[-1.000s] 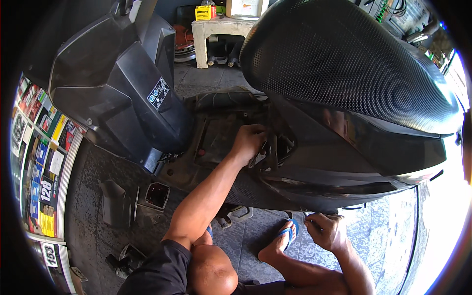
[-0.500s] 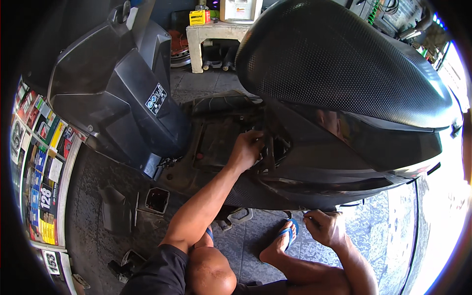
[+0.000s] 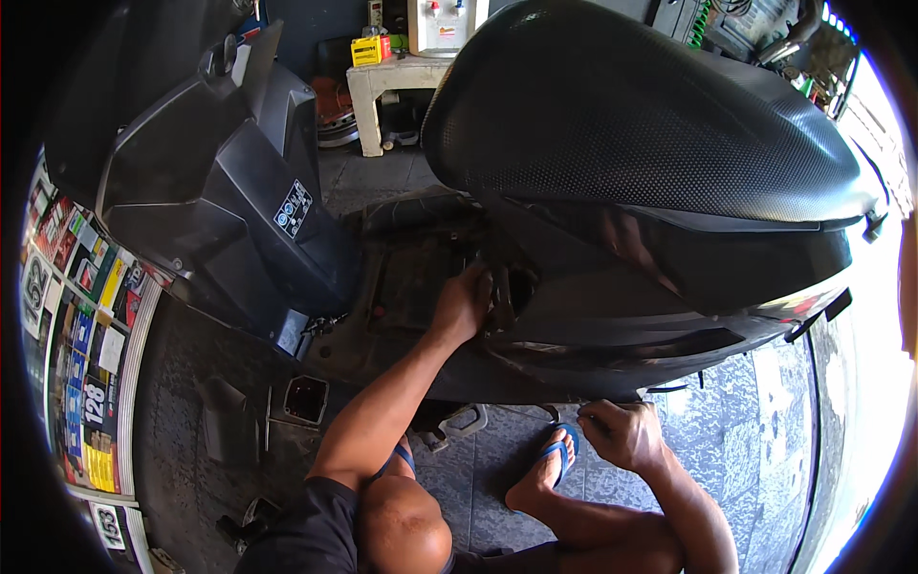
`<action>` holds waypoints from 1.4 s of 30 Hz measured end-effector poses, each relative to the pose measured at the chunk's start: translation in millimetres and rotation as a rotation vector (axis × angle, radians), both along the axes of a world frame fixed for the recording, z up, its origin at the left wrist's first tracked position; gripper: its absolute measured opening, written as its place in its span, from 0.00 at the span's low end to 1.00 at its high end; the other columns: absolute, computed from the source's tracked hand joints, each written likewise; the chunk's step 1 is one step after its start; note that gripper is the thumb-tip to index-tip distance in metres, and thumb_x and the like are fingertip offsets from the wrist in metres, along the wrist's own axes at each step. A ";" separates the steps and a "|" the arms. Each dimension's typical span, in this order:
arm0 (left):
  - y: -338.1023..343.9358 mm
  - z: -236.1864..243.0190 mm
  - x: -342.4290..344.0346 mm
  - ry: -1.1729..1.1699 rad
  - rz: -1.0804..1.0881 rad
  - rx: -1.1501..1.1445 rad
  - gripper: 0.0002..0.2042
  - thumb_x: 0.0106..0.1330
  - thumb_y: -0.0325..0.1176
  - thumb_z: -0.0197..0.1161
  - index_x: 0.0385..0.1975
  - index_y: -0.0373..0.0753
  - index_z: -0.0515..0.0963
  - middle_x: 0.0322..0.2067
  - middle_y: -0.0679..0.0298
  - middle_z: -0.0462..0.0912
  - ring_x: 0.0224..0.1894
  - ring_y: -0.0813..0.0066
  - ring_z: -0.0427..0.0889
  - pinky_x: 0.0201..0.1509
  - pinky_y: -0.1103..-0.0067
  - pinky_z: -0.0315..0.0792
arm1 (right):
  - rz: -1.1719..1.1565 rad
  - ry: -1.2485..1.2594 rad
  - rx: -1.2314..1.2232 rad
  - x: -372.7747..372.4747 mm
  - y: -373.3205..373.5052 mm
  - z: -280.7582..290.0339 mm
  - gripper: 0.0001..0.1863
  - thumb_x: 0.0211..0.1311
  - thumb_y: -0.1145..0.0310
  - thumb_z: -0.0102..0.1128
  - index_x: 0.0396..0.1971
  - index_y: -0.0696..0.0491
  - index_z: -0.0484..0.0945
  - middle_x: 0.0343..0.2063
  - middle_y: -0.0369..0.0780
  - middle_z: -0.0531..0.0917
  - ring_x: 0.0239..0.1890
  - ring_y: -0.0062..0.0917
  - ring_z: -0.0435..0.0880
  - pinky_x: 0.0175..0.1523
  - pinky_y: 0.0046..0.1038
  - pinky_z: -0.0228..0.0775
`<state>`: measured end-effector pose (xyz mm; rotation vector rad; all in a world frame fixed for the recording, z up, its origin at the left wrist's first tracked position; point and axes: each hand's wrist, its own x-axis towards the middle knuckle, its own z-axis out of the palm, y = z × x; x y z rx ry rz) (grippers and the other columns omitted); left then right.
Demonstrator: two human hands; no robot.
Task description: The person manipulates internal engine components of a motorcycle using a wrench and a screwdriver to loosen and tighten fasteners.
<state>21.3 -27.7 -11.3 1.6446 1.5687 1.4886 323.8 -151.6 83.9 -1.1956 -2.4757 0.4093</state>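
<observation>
A black scooter stands side-on before me, with its textured seat (image 3: 650,115) at the upper right and a dark glossy side panel (image 3: 612,297) below it. My left hand (image 3: 464,304) is at the front edge of that panel, beside a dark opening (image 3: 521,287) above the footboard (image 3: 406,277). Its fingers are curled and partly hidden, so what they grip is unclear. Under the panel's lower edge my right hand (image 3: 623,435) is closed, with thumb and fingers together. Whatever it holds, if anything, cannot be made out.
The scooter's front leg shield (image 3: 258,201) rises at the left. A low bench (image 3: 387,77) behind carries a yellow box (image 3: 366,51) and a white dispenser (image 3: 445,29). A colourful display case (image 3: 91,354) lines the left side. A dark plastic part (image 3: 229,421) lies on the floor.
The view has shifted slightly, and the seat and side panel appear farther left. My left hand has stayed at the panel's front edge. My right hand remains closed under the lower edge.
</observation>
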 end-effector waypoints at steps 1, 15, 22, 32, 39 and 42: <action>-0.9 -2.2 -4.9 0.015 -0.046 0.010 0.08 0.72 0.30 0.54 0.40 0.31 0.78 0.24 0.63 0.81 0.27 0.75 0.79 0.32 0.73 0.71 | -0.010 0.002 -0.024 -1.0 0.2 1.7 0.06 0.56 0.67 0.69 0.31 0.51 0.84 0.19 0.41 0.85 0.21 0.35 0.86 0.27 0.32 0.78; -8.3 1.8 -8.9 -0.041 -0.123 -0.043 0.09 0.73 0.30 0.54 0.37 0.32 0.78 0.23 0.58 0.81 0.26 0.75 0.78 0.31 0.74 0.70 | -0.017 0.062 -0.070 1.9 1.3 -1.3 0.07 0.58 0.63 0.66 0.32 0.49 0.84 0.14 0.39 0.83 0.18 0.33 0.85 0.25 0.32 0.76; -5.9 2.4 -4.9 -0.089 -0.080 -0.090 0.09 0.72 0.31 0.55 0.36 0.31 0.79 0.28 0.48 0.82 0.31 0.59 0.85 0.36 0.69 0.72 | -0.012 0.076 -0.056 1.0 1.6 0.8 0.07 0.57 0.64 0.67 0.32 0.50 0.84 0.16 0.39 0.84 0.19 0.33 0.86 0.26 0.31 0.77; -8.9 9.4 -5.6 -0.062 -0.054 -0.135 0.10 0.71 0.32 0.56 0.38 0.32 0.79 0.28 0.46 0.82 0.33 0.51 0.85 0.37 0.67 0.72 | -0.023 0.063 -0.071 1.1 0.8 1.2 0.07 0.57 0.64 0.68 0.32 0.51 0.84 0.18 0.40 0.85 0.21 0.33 0.86 0.27 0.31 0.78; -6.3 13.3 -17.0 -0.133 -0.135 -0.295 0.09 0.71 0.32 0.56 0.40 0.32 0.79 0.30 0.45 0.82 0.35 0.50 0.85 0.38 0.67 0.72 | -0.023 0.068 -0.094 0.4 1.0 1.3 0.07 0.58 0.64 0.67 0.32 0.51 0.85 0.18 0.40 0.85 0.21 0.34 0.86 0.27 0.31 0.78; -6.9 17.6 -16.9 0.024 -0.141 -0.159 0.09 0.70 0.32 0.57 0.41 0.32 0.79 0.31 0.45 0.83 0.37 0.47 0.84 0.39 0.66 0.73 | -0.025 0.065 -0.095 0.4 0.7 3.0 0.07 0.58 0.64 0.67 0.32 0.51 0.84 0.18 0.41 0.85 0.21 0.34 0.86 0.27 0.31 0.78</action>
